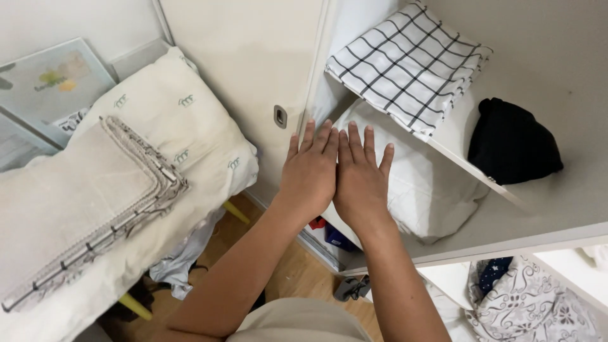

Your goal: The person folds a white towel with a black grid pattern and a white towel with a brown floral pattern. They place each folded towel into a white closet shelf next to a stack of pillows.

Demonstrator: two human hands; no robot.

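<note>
My left hand (310,172) and my right hand (360,177) are stretched out side by side, palms away, fingers straight and touching each other along the thumbs. They hold nothing. Both hover in front of an open white wardrobe (544,237). My right hand is just before a white pillow (430,183) lying on the lower shelf. My left hand is beside the edge of the sliding door (253,57). Above the pillow, a folded white cloth with a black grid pattern (408,66) rests on a slanted upper shelf.
A black bundle of fabric (513,142) sits at the shelf's right. Patterned cloth (532,304) lies in the compartment below. On the left a cream pillow (171,120) and a folded beige blanket (76,196) rest on a stand. Small items lie on the wooden floor (291,272).
</note>
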